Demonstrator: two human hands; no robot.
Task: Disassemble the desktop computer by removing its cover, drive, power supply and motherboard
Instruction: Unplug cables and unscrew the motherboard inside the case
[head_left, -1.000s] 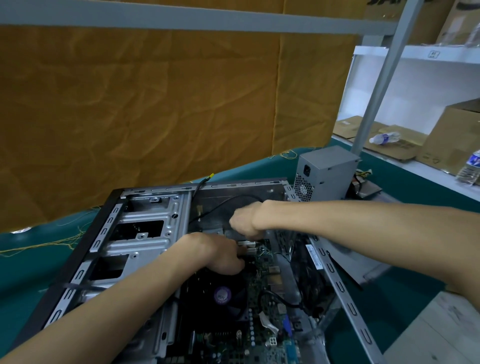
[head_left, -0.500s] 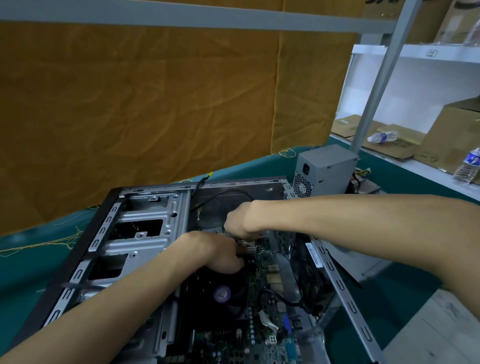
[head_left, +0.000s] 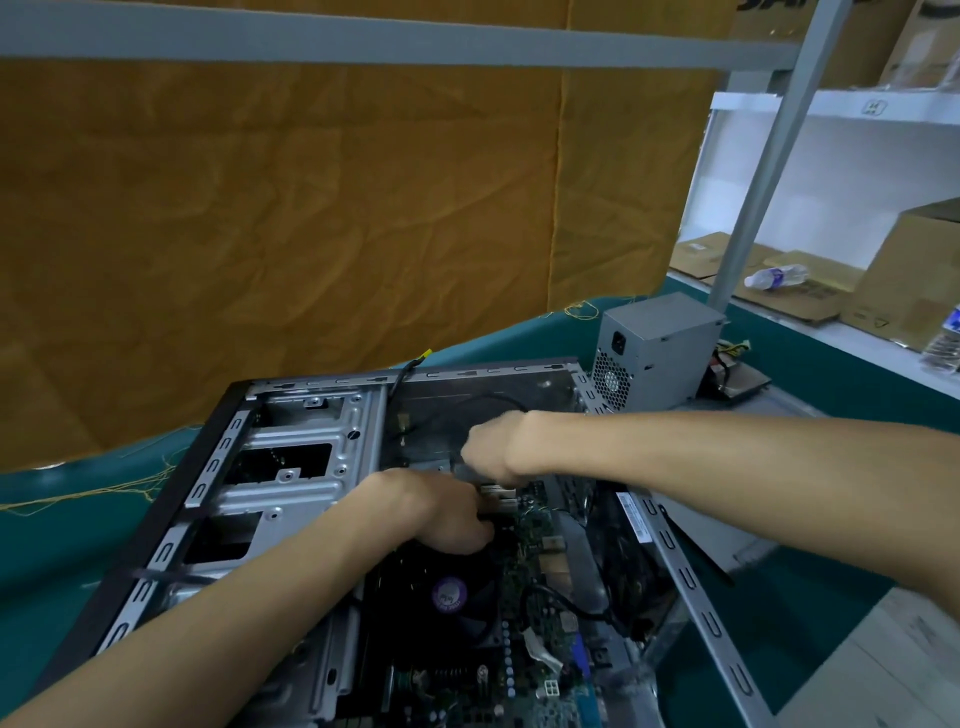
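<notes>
Open computer case (head_left: 291, 467) lies on its side on the green table (head_left: 831, 613), cover off. Motherboard (head_left: 524, 649) sits inside, black fan (head_left: 457, 597) on it. Both hands reach in, close together above the fan. Left hand (head_left: 441, 514) curled around something dark at the board; can't tell what. Right hand (head_left: 491, 447) fisted on a dark tool or cable end, unclear which. Power supply (head_left: 657, 348) stands on the table just behind the case.

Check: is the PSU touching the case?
Cannot tell. In the head view the PSU stands just behind the case corner, and their edges overlap, so neither a gap nor contact shows.
</notes>
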